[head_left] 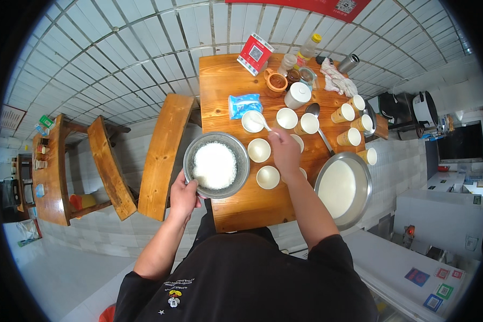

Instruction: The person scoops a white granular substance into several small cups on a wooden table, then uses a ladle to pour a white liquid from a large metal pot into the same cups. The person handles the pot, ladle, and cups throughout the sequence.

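Nearest the body, the left hand (184,196) grips a grey metal bowl (243,161) at its near-left rim, thumb up by the edge, likely so the opening stays upward and its heap of white granules (214,165) does not spill. The bowl is round, with no long axis. Right of the bowl, beyond a short row of cups, a wide steel basin (364,185) of pale liquid sits at the table's near-right edge, presumably kept within reach yet out of the arm's way.

Just right of the bowl stand pale cups (259,151), mouths up and loosely grouped, apparently so each can be reached easily. Beyond these, ahead and right of the bowl, the right hand (285,151) is closed on a slim white utensil (266,125). Its long axis slants from the fingers away and to the left, its tip toward a cup (251,122) beyond the bowl; at this scale, I cannot tell whether the two touch.

Farther out from the bowl, a blue packet (245,105) lies past that cup; a ladle (325,140) slants off to the right, its handle end toward the basin, perhaps for ready grasping.
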`<state>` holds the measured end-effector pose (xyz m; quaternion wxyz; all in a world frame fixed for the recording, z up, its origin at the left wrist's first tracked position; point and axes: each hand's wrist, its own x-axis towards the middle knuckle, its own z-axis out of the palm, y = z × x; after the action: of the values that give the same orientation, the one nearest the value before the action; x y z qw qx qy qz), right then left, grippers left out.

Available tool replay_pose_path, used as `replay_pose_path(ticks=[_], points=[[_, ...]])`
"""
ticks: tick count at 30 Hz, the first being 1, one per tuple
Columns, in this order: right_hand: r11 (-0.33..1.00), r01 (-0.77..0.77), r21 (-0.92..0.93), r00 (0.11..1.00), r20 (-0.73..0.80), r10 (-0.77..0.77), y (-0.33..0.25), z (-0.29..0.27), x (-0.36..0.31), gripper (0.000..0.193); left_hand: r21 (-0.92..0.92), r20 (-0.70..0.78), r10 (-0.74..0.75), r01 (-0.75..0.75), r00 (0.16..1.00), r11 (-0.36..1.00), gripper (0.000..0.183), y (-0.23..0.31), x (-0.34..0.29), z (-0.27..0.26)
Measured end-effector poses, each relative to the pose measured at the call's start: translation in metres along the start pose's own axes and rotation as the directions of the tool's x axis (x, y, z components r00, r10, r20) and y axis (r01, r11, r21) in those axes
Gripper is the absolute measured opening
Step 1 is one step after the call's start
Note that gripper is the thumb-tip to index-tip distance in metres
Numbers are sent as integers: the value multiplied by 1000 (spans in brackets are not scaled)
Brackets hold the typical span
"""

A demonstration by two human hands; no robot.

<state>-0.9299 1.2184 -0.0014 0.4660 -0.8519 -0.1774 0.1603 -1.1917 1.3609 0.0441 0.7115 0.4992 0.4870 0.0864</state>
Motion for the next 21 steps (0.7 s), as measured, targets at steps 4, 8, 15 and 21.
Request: replay_pose_path(ticks=[4,8,15,21], points=[[721,519,-459,840,120,-529,2,3,1,17,-24,-7,31,-31,1000,999,47,0,1,-3],[780,598,-184,797,33,-603,-20,-14,-41,14,-36,-19,19,-20,1000,999,50,-2,3,-3],[967,230,111,945,213,-250,-35,0,-85,18,-15,55,52,-51,997,999,51,7,0,9],[851,-377,366,897,372,237,-30,-1,-89,27,12,65,61,-62,996,998,51,11,-2,15]])
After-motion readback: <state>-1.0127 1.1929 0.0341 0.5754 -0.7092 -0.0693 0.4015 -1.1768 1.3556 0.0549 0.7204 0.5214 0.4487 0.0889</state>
